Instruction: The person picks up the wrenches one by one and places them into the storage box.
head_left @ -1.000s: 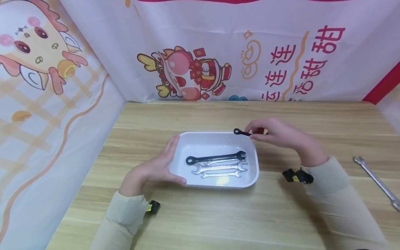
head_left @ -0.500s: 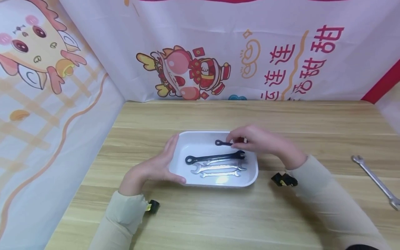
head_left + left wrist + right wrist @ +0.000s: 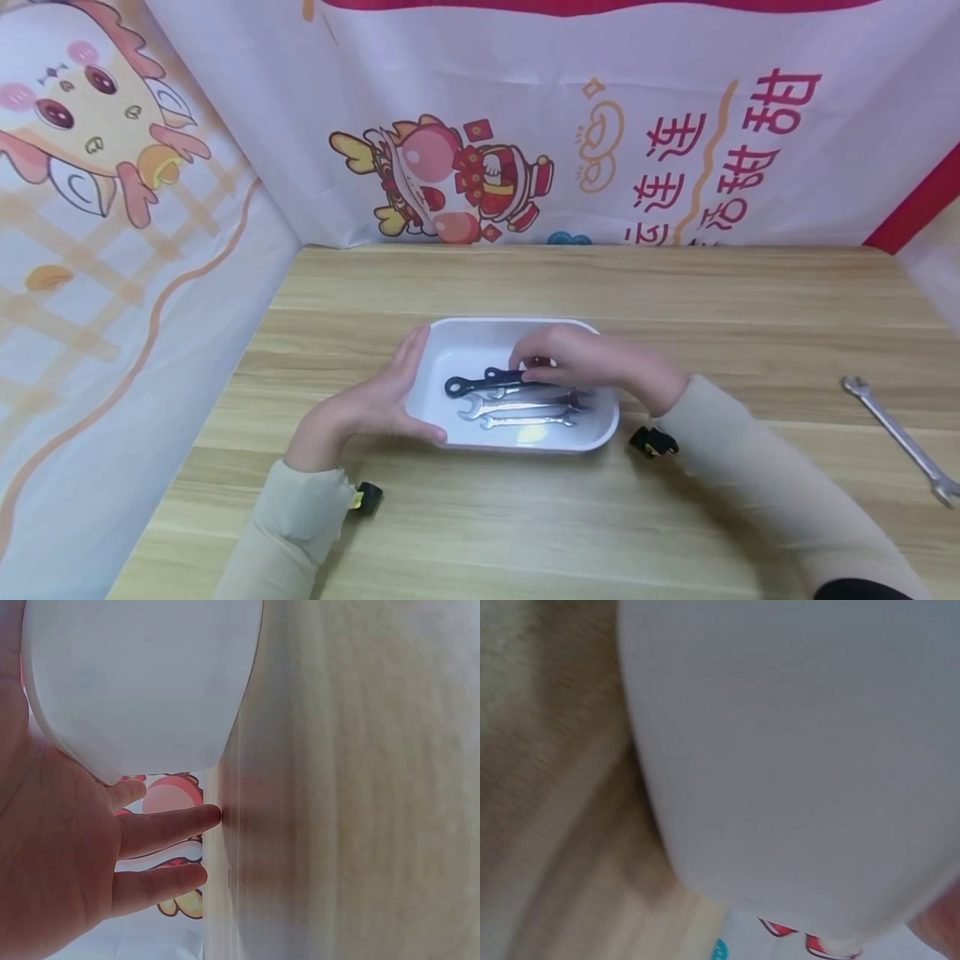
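A white rectangular tray (image 3: 468,342) sits mid-table, holding a long black wrench (image 3: 465,386) and several silver wrenches (image 3: 517,404). My left hand (image 3: 375,400) spans the tray's left end, thumb at the near corner and fingers along the side. In the left wrist view, that hand's (image 3: 60,840) fingers are straight and spread beside the tray wall (image 3: 142,682). My right hand (image 3: 570,354) reaches inside and pinches a small black wrench (image 3: 492,373), its ring end showing just above the long one. The right wrist view is mostly tray wall (image 3: 780,750).
A loose silver wrench (image 3: 900,433) lies on the wooden table (image 3: 525,525) at the far right. Printed cloth (image 3: 555,108) hangs along the table's back and left sides.
My right hand has carried the small black wrench from the tray's far right rim left and down into the tray, beside the long black wrench. The left hand has stayed at the tray's end.
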`<state>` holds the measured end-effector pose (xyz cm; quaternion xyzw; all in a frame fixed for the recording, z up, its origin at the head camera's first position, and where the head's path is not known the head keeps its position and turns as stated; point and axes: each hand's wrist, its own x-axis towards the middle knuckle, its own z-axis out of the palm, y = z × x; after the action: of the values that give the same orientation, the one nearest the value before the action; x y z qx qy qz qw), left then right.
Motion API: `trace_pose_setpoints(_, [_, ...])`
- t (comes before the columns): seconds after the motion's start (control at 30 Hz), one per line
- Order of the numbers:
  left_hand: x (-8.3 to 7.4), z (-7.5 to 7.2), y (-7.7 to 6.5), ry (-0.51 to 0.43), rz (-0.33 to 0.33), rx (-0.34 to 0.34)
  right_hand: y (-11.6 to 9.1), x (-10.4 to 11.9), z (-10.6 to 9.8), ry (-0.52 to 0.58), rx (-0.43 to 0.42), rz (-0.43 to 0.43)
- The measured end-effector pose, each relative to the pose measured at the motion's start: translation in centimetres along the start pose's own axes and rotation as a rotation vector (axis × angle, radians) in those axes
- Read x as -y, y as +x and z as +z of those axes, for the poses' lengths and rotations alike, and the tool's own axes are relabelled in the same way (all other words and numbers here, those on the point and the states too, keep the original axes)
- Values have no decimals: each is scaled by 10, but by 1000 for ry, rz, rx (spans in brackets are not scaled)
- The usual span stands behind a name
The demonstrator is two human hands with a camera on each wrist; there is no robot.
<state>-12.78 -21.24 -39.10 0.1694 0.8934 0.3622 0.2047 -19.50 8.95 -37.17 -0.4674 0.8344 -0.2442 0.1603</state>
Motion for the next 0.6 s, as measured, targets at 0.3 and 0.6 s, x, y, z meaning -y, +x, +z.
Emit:
trace_pose_setpoints(0.3, [0,0,-1,11,-3,3,7,-12,15,71,62,-9])
trace_pose_setpoints(0.6, [0,-1,0,4,3,5,13,-15,17,120,125,23])
